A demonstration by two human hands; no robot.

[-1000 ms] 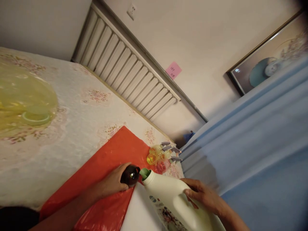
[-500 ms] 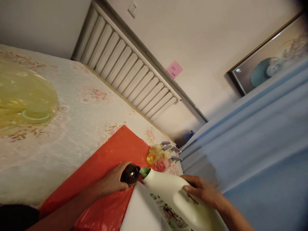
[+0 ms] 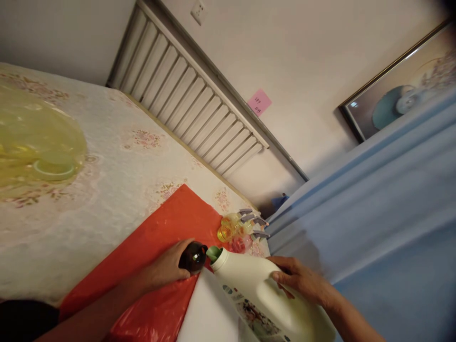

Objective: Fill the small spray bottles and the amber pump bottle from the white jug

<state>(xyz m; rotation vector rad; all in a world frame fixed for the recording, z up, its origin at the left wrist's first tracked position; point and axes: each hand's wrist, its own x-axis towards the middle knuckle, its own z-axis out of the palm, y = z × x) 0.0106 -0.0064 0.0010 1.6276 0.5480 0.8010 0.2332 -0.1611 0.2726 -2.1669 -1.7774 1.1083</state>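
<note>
My left hand is wrapped round a dark brown bottle, above a red plastic sheet. A large cream jug with a printed label lies tilted, its green spout right at the mouth of the brown bottle. By its handle, my right hand grips the jug. Any liquid passing between the two is too small to make out. Just beyond the spout stand several small bottles with grey spray tops, one a yellow bottle and one a pink bottle.
A floral tablecloth covers the table. At the left rests a yellow translucent bag with a pale green ring in it. Behind the table is a radiator; a blue curtain hangs at the right, near a framed picture.
The jug has tipped slightly, my right hand moving a little with it. My left hand and the brown bottle stay almost where they were.
</note>
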